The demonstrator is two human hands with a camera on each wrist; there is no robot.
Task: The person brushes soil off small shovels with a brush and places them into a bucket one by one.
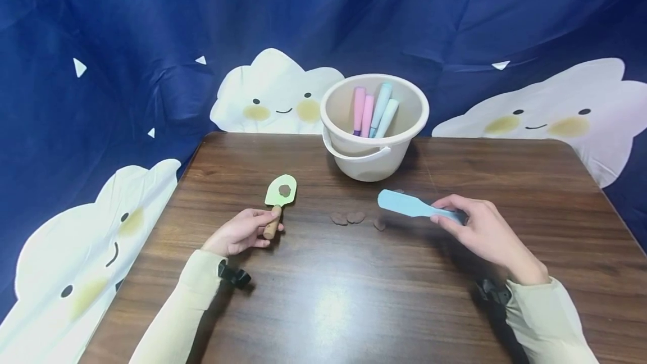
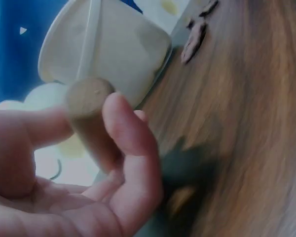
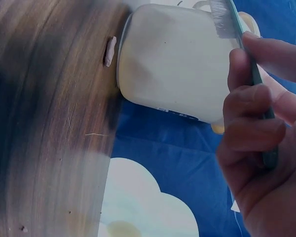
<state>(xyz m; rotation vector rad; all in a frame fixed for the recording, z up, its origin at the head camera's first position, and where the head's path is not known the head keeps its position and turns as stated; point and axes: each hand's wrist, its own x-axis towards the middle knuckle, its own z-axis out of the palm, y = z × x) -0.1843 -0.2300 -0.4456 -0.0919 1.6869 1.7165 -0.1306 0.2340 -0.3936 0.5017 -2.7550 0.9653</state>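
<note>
My left hand (image 1: 246, 231) grips the wooden handle (image 2: 96, 131) of a small trowel with a green blade (image 1: 274, 193). A brown clay-like piece (image 1: 285, 190) lies on that blade. My right hand (image 1: 482, 231) holds a light blue brush (image 1: 404, 203) by its narrow handle, with fingers and thumb closed around it. Pale bristles (image 3: 222, 19) show on the brush in the right wrist view. Left of and below the brush head, several flat brown pieces (image 1: 356, 217) lie on the table; another piece is mostly hidden behind the head.
A cream bucket (image 1: 370, 168) stands at the back of the wooden table (image 1: 303, 296), holding pink sticks (image 1: 359, 107) and light blue sticks (image 1: 383, 107). Its handle hangs down in front. A dark blue curtain (image 1: 162, 10) with smiling clouds hangs behind the table and to its left.
</note>
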